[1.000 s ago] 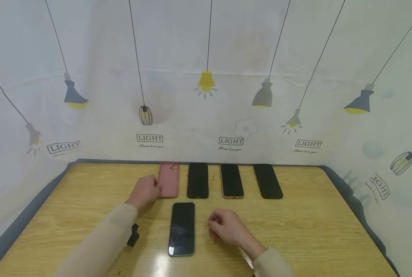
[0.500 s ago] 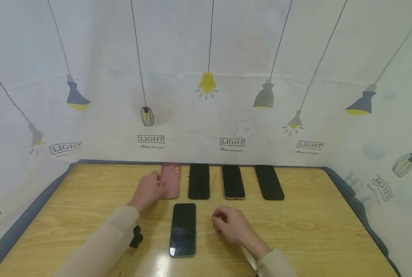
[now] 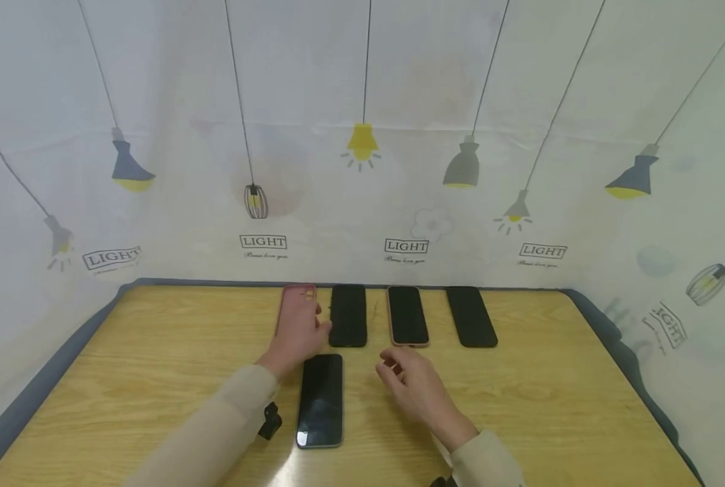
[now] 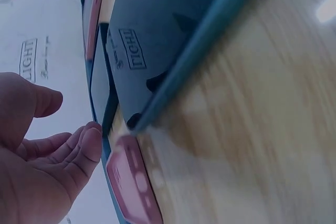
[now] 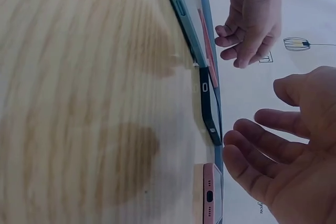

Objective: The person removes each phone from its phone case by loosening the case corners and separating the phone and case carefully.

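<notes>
My left hand [image 3: 298, 335] is above the lower part of a pink phone case [image 3: 292, 297], hiding much of it. Its fingertips reach toward the black phone [image 3: 348, 316] to the right of the case. In the left wrist view the thumb and fingers of this hand [image 4: 47, 156] are apart with nothing between them. A phone with a teal edge [image 3: 321, 402] lies nearest me, dark screen up. To its right my right hand [image 3: 417, 389] hovers loosely curled; in the right wrist view this hand [image 5: 278, 156] holds nothing.
A phone in a pink case [image 3: 408, 316] and a dark phone [image 3: 472, 316] continue the back row along the table's far edge. Behind the wooden table [image 3: 539, 385] hangs a white cloth [image 3: 326, 81] printed with lamps.
My left hand has moved right from the left edge of the pink case, across it toward the black phone. My right hand has shifted slightly forward and right. The phones lie where they were.
</notes>
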A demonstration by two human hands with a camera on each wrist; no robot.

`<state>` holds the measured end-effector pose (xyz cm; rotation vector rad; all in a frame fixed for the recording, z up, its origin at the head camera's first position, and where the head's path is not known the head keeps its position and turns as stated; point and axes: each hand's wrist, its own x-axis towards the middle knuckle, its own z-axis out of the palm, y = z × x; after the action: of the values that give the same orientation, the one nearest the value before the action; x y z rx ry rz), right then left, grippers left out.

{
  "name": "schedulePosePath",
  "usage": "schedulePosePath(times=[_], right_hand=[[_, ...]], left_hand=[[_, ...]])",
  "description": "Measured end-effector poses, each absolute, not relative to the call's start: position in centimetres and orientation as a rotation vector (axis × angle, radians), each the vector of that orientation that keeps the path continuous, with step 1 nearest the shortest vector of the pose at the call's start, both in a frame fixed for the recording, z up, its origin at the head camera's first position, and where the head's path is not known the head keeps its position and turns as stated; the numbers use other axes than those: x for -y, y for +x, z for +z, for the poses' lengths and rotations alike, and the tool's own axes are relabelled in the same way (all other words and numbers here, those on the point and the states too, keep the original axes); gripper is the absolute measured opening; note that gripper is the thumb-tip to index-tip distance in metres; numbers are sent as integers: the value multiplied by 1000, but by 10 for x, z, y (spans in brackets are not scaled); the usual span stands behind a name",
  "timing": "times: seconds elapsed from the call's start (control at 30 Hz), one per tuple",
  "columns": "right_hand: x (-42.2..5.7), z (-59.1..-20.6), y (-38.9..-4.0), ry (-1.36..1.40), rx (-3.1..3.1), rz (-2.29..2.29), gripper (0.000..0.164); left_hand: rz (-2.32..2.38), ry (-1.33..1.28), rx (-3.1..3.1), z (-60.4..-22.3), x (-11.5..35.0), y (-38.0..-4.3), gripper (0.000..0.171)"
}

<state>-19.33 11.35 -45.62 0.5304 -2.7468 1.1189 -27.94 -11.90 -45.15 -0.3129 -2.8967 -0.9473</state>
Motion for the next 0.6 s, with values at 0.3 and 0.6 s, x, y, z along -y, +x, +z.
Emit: schedulePosePath(times=[0.3,0.6], right_hand=[[-115,-461,-193,546,2690,989,14],[-118,-467,-194,511,2697,965,14]], left_hand=[[-819,-226,3059,-454,96,-280,53],[-772,-71,3163,-450,74,-281,82]])
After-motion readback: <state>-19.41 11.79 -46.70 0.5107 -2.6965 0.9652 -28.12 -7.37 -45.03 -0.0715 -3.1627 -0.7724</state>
